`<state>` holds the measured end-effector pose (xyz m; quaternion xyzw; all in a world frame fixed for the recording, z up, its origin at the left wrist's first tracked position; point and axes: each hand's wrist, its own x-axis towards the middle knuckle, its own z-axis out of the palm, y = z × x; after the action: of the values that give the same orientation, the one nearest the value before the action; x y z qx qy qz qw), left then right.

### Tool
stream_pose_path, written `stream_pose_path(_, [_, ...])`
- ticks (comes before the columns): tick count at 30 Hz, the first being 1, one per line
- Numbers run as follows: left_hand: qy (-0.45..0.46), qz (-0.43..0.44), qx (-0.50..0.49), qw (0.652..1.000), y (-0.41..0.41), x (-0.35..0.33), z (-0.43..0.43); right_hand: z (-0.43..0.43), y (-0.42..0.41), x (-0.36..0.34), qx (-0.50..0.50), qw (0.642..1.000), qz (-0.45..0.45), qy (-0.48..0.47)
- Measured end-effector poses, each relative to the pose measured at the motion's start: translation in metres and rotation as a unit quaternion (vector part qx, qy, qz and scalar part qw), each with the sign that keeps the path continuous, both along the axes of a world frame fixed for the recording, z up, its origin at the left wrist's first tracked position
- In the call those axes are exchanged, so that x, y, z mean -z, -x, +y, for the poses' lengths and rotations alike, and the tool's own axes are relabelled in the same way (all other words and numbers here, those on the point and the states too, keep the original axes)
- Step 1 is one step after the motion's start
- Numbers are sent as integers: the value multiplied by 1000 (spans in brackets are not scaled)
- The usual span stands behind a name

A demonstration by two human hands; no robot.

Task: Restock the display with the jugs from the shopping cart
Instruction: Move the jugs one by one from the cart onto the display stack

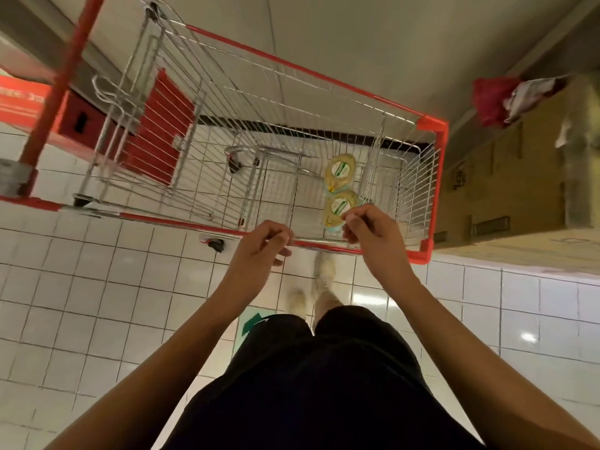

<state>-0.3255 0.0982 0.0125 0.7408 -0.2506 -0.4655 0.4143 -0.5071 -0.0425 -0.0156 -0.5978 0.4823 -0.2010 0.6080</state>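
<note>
Two yellow jugs with green-and-white labels stand in the wire shopping cart (431, 190), in its near right corner. The farther jug (340, 172) is in plain sight; the nearer jug (337, 207) is partly hidden behind my right hand. My left hand (259, 246) grips the cart's red near rim, fingers curled over it. My right hand (368, 227) hovers just inside that rim, over the nearer jug, with fingers curled and nothing visibly in them. No display shows clearly.
Stacked cardboard boxes (506, 190) press against the cart's right side, with a red bag (490, 99) on top. A red post (55, 92) and red fixture stand at the left. The red child seat (159, 138) is folded at the cart's far end. White tiled floor lies underfoot.
</note>
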Motion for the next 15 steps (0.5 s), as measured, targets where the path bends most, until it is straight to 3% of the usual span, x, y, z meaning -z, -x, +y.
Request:
stream_pose_path(6, [-50, 23, 30, 998, -22, 62, -90, -56, -24, 69, 49, 995, 41, -82])
stream_pose_path(10, [-134, -14, 69, 988, -28, 146, -150, -102, -54, 139, 19, 991, 109, -71])
stream_pose_path(15, [-277, 92, 77, 953, -25, 257, -202, -158, -104, 240, -49, 962, 255, -79])
